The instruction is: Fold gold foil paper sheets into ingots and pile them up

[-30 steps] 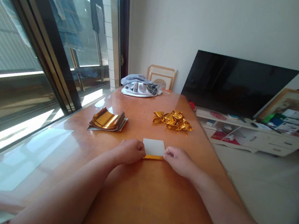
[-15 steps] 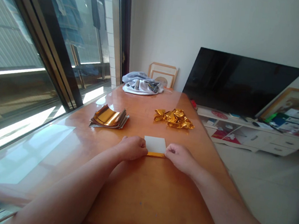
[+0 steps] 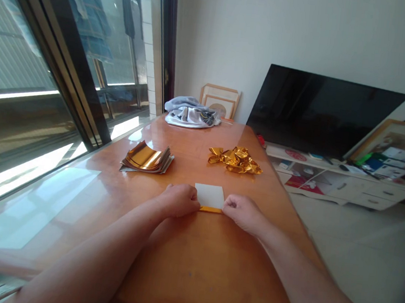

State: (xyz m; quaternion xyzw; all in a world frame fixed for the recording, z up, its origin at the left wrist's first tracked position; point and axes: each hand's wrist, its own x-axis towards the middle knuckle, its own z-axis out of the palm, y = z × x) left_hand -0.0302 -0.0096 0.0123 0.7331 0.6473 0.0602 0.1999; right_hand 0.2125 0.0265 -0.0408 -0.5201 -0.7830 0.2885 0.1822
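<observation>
A sheet of gold foil paper [image 3: 209,196] lies on the table with its pale back up. Its near edge is turned over into a narrow gold strip. My left hand [image 3: 182,200] is closed on the left end of that fold, and my right hand [image 3: 242,212] pinches the right end. Beyond my left hand sits a stack of gold foil sheets [image 3: 146,158], the top one curling upward. Several folded or crumpled gold foil pieces [image 3: 237,160] lie in a heap beyond my right hand.
The glossy wooden table [image 3: 189,275] runs away from me. A bundle of grey cloth [image 3: 191,113] rests at its far end, before leaning frames [image 3: 221,95]. On the right stand a television [image 3: 322,113] and a white cabinet [image 3: 343,185]. Glass doors [image 3: 33,71] line the left.
Both hands stay at the ends of the folded edge, with almost no movement. The whole view has shifted very slightly.
</observation>
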